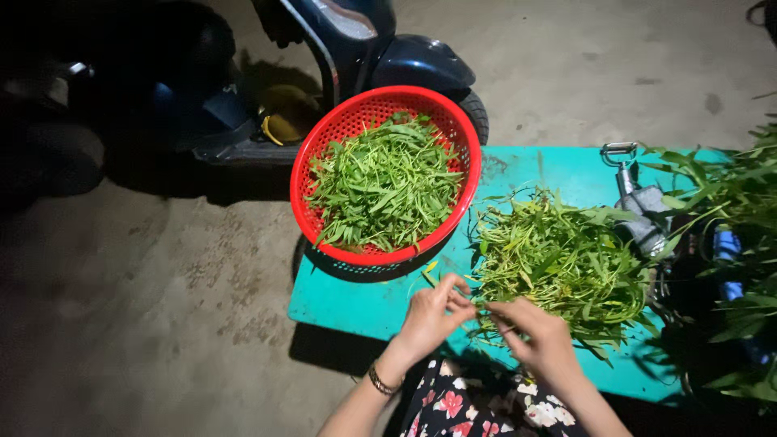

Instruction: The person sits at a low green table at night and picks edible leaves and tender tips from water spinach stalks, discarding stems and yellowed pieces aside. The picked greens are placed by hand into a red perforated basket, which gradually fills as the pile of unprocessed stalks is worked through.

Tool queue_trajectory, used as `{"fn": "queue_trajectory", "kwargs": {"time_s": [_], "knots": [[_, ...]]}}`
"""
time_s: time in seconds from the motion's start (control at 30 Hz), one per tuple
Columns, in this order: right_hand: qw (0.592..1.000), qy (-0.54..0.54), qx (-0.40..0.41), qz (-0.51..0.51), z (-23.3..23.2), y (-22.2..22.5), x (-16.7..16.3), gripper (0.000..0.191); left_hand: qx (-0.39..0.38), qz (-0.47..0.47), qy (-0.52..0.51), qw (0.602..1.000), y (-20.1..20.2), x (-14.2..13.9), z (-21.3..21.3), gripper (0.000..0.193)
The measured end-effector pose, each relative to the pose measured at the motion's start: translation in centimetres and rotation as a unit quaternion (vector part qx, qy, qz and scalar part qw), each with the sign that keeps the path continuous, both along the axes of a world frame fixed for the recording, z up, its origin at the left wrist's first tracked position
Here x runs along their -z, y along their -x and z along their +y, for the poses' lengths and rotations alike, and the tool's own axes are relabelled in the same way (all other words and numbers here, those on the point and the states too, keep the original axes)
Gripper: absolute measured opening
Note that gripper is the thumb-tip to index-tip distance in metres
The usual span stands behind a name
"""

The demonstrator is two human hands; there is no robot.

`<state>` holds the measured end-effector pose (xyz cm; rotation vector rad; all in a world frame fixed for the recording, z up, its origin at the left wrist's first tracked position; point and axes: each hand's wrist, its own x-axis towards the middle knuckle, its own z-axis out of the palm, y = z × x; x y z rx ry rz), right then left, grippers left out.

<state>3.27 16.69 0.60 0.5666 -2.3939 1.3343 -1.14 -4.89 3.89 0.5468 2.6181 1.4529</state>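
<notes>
Both hands, left hand (429, 317) and right hand (541, 340), pinch one green stem (483, 308) between closed fingers; best grip near the break point, above the desk (364, 303).

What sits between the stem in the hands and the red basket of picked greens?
Nothing visible. Left hand and right hand pinch a stem; only bare teal table separates them from the red basket. The loose pile lies right.

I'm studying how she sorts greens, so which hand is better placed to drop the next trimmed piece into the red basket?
Probably the left hand: it sits nearer the red basket, while the right hand rests against the stem pile.
</notes>
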Motion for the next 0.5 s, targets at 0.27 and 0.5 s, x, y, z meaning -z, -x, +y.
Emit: {"fn": "queue_trajectory", "kwargs": {"time_s": [0.27,0.5], "knots": [[0.98,-0.155,0.039,-0.118,0.2,-3.3,4.5,0.018,0.031,-0.119,-0.145,0.982,-3.9,4.2,1.5,0.032],[0.79,0.386,0.089,-0.468,4.6,-3.8,10.4,0.016,-0.001,-0.021,0.031,0.999,-3.7,5.7,0.9,0.021]]}}
